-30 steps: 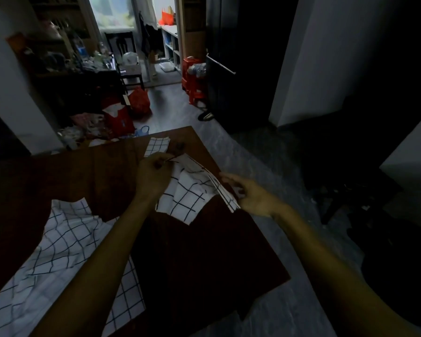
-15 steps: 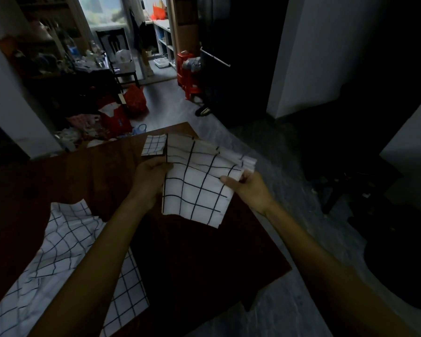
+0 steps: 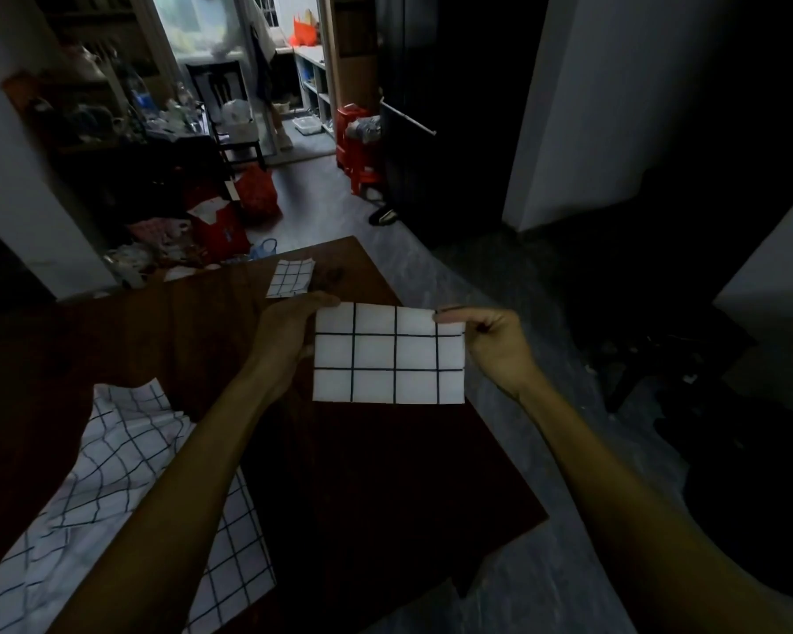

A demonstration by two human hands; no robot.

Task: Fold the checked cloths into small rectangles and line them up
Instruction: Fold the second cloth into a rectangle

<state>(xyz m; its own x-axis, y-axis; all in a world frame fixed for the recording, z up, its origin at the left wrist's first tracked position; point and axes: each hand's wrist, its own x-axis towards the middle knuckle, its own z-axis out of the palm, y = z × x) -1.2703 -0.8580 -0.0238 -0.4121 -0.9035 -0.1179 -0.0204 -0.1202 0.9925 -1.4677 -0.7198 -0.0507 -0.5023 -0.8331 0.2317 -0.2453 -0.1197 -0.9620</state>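
A white checked cloth (image 3: 388, 354), folded to a flat rectangle, hangs in the air above the right part of the dark wooden table (image 3: 166, 340). My left hand (image 3: 289, 329) pinches its upper left corner and my right hand (image 3: 491, 340) pinches its upper right corner. One small folded checked cloth (image 3: 290, 278) lies on the table's far side, just beyond my left hand. A pile of unfolded checked cloths (image 3: 111, 496) lies at the near left, partly hidden by my left forearm.
The table's right edge runs diagonally beside a grey floor (image 3: 500, 450). Beyond the far edge are red bags (image 3: 243, 208), clutter, a red stool (image 3: 355, 144) and a dark cabinet (image 3: 431, 107).
The cloth went from a loose bundle near the table to a lifted sheet, then to a smaller, flat rectangle stretched between both hands. Both hands rose and moved apart.
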